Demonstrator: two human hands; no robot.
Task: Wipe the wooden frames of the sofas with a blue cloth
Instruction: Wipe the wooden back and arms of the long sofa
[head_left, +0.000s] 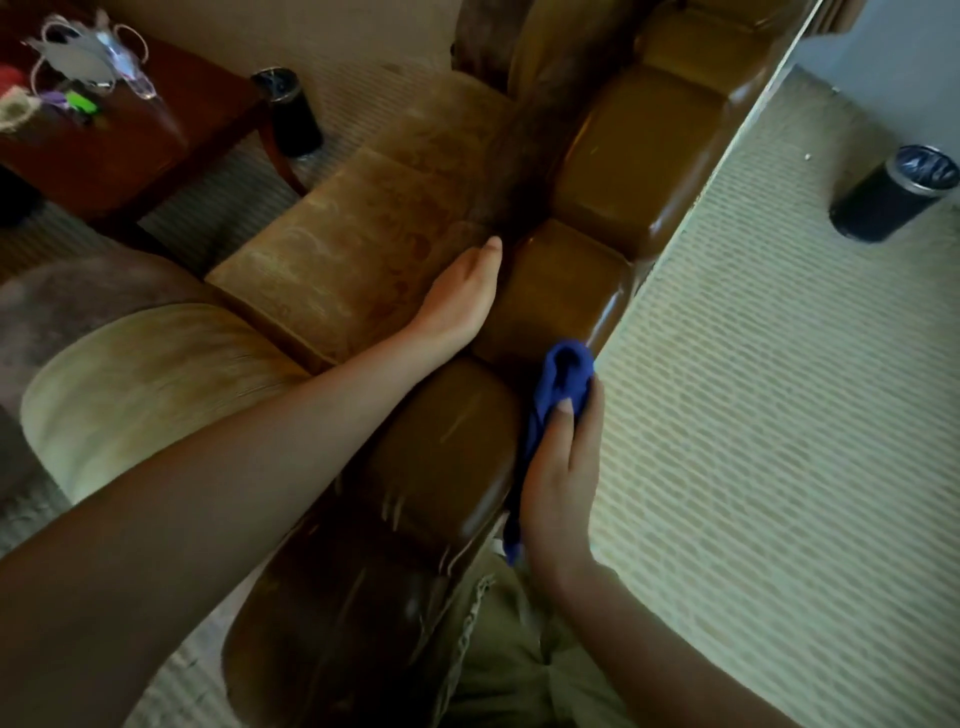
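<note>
A glossy brown wooden frame (597, 208) runs along the sofa's top from near me to the upper right, carved in rounded blocks. My right hand (561, 467) holds a blue cloth (563, 374) against the frame's outer right edge, thumb on top of the cloth. My left hand (462, 296) lies flat with straight fingers on the inner side of the frame, where it meets the tan seat cushion (363, 244). Part of the cloth hangs down behind my right hand.
A dark red wooden table (130, 130) with small items stands at the upper left. One black bin (291, 111) stands beside the table, another black bin (893, 192) on the pale ribbed carpet at the right. A rounded cushion (135, 384) lies at the left.
</note>
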